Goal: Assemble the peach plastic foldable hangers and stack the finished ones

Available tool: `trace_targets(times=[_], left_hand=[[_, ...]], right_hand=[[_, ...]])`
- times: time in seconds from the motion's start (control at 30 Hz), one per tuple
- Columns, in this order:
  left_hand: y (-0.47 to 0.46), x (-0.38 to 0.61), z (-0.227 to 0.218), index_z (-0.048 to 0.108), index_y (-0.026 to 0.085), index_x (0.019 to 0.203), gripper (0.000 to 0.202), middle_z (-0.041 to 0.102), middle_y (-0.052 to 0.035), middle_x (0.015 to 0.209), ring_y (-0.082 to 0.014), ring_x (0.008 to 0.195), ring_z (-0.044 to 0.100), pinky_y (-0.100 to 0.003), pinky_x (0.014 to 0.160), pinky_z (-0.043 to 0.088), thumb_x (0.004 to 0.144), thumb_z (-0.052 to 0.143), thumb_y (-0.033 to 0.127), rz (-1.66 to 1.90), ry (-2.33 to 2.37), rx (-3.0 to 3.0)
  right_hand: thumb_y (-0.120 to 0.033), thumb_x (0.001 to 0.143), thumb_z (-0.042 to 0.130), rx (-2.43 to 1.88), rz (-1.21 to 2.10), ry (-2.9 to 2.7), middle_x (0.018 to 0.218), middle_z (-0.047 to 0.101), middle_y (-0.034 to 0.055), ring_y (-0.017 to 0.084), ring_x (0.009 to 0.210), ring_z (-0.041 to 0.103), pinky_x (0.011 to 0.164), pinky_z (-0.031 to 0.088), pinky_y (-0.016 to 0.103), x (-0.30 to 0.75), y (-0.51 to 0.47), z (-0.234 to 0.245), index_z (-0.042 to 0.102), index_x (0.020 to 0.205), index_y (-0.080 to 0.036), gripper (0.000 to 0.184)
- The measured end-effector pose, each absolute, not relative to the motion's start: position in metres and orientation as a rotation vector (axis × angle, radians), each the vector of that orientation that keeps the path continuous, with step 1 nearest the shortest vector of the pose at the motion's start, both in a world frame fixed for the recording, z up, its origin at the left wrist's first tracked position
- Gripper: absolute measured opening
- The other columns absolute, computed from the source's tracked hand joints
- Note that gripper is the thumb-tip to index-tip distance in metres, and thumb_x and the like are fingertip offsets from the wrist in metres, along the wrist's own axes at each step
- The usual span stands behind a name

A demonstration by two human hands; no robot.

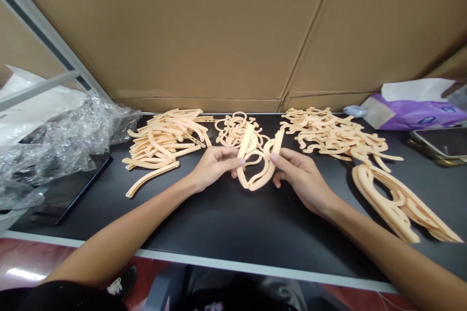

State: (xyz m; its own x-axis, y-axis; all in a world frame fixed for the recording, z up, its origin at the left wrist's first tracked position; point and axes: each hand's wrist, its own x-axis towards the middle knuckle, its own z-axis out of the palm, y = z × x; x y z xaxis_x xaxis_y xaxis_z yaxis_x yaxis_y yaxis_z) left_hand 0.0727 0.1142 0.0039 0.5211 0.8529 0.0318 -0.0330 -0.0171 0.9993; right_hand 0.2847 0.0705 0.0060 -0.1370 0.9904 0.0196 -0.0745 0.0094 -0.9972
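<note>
Between my two hands is a cream plastic folding clothes hanger (268, 175), its arms folded upward into a narrow V above the black table. My left hand (215, 167) pinches its left arm with thumb and fingers. On the other side, my right hand (301, 175) grips the right arm, thumb in front. Just behind the hanger lies a pile of cream hooks (233, 129). Curved cream arm strips (164, 138) are heaped beyond my left hand, one lying apart nearer me. Beyond my right hand spreads a pile of wavy cream pieces (328, 131).
Folded cream hangers (386, 199) lie stacked at the right, near my right forearm. A purple tissue pack (419, 109) and a phone (445, 142) are behind them. Bubble wrap (83, 126) and a dark tablet-like slab (73, 194) occupy the left. Cardboard (204, 34) walls the back.
</note>
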Motion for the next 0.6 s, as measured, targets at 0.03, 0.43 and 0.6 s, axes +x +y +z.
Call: trace_targets(times=[0.03,0.43,0.6], left_hand=[[0.114,0.073,0.004,0.074,0.010,0.077,0.034,0.066,-0.0040,0.067,-0.0103,0.057,0.054,-0.024,0.059,0.043,0.076,0.081,0.044,0.825,0.771,1.424],[0.106,0.078,0.008,0.073,0.012,0.086,0.033,0.073,-0.0059,0.080,-0.0163,0.073,0.066,-0.026,0.069,0.052,0.074,0.081,0.042,0.925,0.834,1.438],[0.103,0.081,0.009,0.070,0.013,0.077,0.029,0.069,-0.0030,0.070,-0.0125,0.063,0.061,-0.023,0.063,0.050,0.077,0.078,0.040,0.962,0.846,1.457]], right_hand=[[-0.052,0.082,0.072,-1.074,1.333,-1.266,0.074,0.059,0.0015,0.011,0.061,0.050,0.047,0.044,0.021,0.285,0.070,0.006,0.066,0.077,-0.018,0.036],[-0.053,0.084,0.070,-1.070,1.337,-1.350,0.072,0.060,0.0017,0.012,0.062,0.054,0.049,0.044,0.022,0.285,0.070,0.003,0.067,0.080,-0.018,0.035],[-0.056,0.086,0.066,-1.096,1.308,-1.455,0.067,0.061,0.0013,0.012,0.060,0.055,0.051,0.044,0.023,0.285,0.068,0.004,0.067,0.078,-0.018,0.039]])
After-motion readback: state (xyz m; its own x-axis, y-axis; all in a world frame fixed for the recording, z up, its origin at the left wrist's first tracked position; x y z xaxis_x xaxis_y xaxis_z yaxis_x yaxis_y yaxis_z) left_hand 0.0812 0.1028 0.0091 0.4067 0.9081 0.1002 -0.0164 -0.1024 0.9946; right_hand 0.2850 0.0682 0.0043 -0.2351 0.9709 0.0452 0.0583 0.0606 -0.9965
